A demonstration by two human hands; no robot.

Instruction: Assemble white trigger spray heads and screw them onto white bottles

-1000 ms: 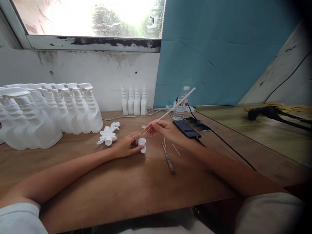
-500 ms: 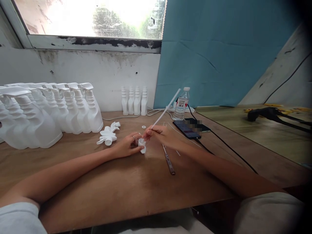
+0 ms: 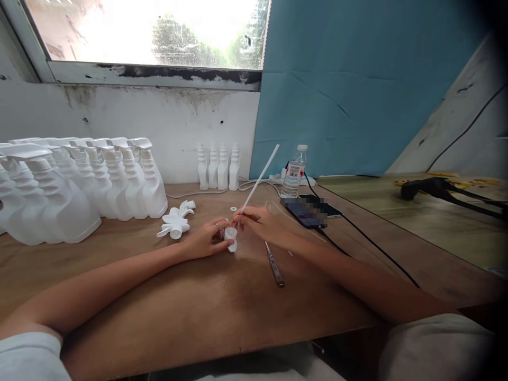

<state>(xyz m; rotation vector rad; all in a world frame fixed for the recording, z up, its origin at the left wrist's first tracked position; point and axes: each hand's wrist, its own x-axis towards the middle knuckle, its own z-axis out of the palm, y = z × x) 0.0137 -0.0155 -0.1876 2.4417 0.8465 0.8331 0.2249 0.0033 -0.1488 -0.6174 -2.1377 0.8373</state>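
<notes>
My left hand (image 3: pixel 208 238), with a ring on one finger, is closed round a small white spray head (image 3: pixel 230 239) whose round opening faces me. My right hand (image 3: pixel 252 221) pinches a thin white tube (image 3: pixel 260 177) just above that spray head. The tube slants up and to the right, and its lower end is hidden by my fingers. Below my right wrist a knife-like tool with a brown handle (image 3: pixel 275 269) lies on the table. A small white ring (image 3: pixel 234 208) is behind my hands.
White spray bottles (image 3: pixel 115 182) fill the left side of the brown table (image 3: pixel 190 317). More spray heads (image 3: pixel 175 221) lie left of my hands. Several small bottles (image 3: pixel 213 168) stand by the wall. A water bottle (image 3: pixel 292 177), phone (image 3: pixel 301 210) and cables are on the right.
The white tube has become more upright, its top end shifting to the left. My right hand has tilted slightly with it, while my left hand keeps hold of the spray head.
</notes>
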